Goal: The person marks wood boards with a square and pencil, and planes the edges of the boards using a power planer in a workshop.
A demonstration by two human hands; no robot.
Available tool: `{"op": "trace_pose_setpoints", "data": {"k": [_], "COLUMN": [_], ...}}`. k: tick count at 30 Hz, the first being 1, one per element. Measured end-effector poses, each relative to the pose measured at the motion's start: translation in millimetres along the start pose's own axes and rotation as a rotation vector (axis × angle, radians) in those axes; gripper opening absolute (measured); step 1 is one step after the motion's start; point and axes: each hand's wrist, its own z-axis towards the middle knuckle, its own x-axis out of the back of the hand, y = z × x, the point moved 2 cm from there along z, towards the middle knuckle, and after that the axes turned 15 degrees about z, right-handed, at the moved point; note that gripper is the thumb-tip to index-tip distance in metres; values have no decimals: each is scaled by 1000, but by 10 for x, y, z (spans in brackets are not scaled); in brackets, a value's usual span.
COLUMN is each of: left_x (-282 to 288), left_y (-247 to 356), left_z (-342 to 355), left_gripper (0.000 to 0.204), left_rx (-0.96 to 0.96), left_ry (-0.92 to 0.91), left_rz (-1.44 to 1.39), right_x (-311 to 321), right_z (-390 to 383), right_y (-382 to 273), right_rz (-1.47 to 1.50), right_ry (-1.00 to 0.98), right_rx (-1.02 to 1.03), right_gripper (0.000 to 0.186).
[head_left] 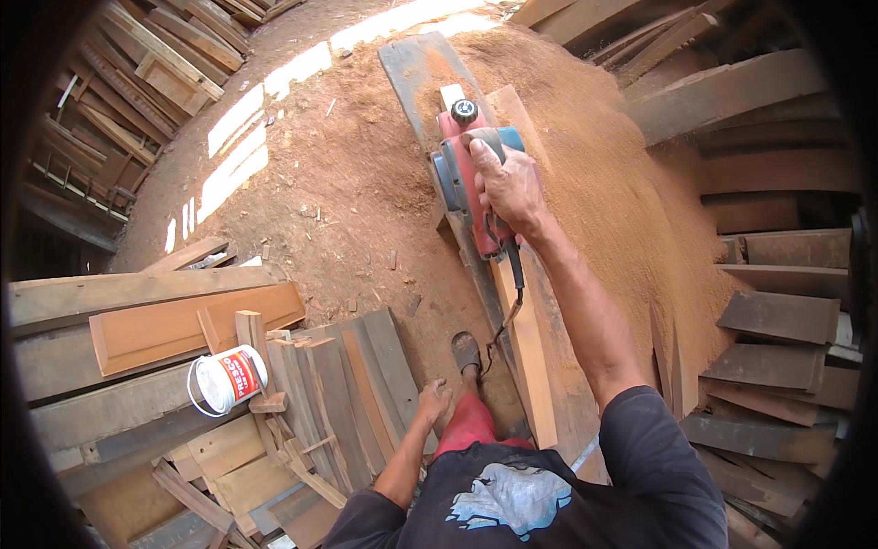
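Red-and-blue electric planer [468,183]: sat lengthwise along the long, pale wooden beam [529,357], under the right hand [512,188] clasped round it, well apart from the left hand [434,401], its closure unclear.

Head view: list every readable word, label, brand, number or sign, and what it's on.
White plastic bucket with a red-and-yellow label: large white lettering, legible, but wording not copied out here; smaller print too small to read.
Round black knob on the red handheld electric planer: pale marks, too small to read.
Dark T-shirt: pale blue graphic, no lettering I can make out.
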Motion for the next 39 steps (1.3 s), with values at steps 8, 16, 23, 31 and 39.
{"op": "trace_pose_setpoints", "data": {"k": [8,16,23,31,39], "left_x": [-22,19,146,370,-519], "left_y": [-169,-393,-249,1233,2562], "left_z": [59,-59,-267,-192,-799], "left_gripper": [54,55,57,85,97], "left_rx": [165,205,141,-165,-347], "left_ry": [-78,83,-10,170,458], "left_rz": [-57,-104,59,-80,-143], "right_x": [-148,-59,622,1727,2398], "right_z": [978,1805,-324,-3242,-5314], "right_y": [-122,-93,59,556,1077], "right_rz": [3,215,336,248,394], "right_ry": [-20,27,9,244,563], "right_rx": [33,170,34,-34,-122], "right_gripper": [49,53,39,48,46]}}
